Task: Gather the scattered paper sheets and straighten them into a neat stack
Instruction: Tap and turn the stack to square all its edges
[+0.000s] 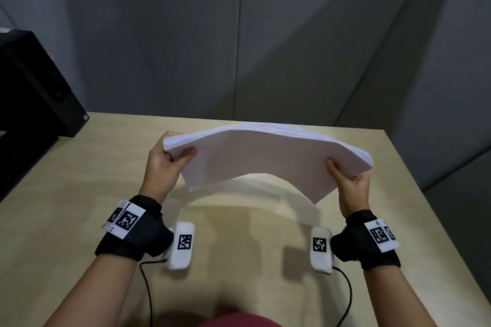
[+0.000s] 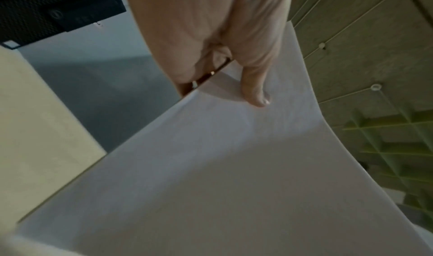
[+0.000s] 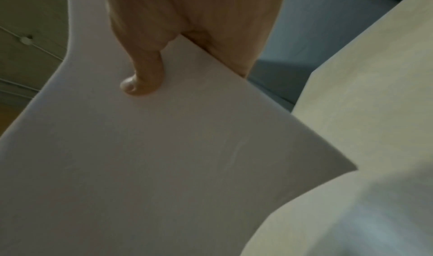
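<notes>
The surface (image 1: pixel 79 180) is a pale, light-wood-grain top with square corners, standing against grey wall panels. A black perforated box (image 1: pixel 29 82) sits on its far left corner. A curved shadow falls across the middle of the surface.

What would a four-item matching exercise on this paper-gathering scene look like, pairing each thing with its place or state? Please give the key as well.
Things
1. paper stack
2. left hand
3. right hand
4. black box

Places or states
A. stands at the table's far left corner
B. grips the stack's right end
C. held above the table, bowed upward
D. grips the stack's left end

Pairs: 1-C, 2-D, 3-B, 4-A
</notes>
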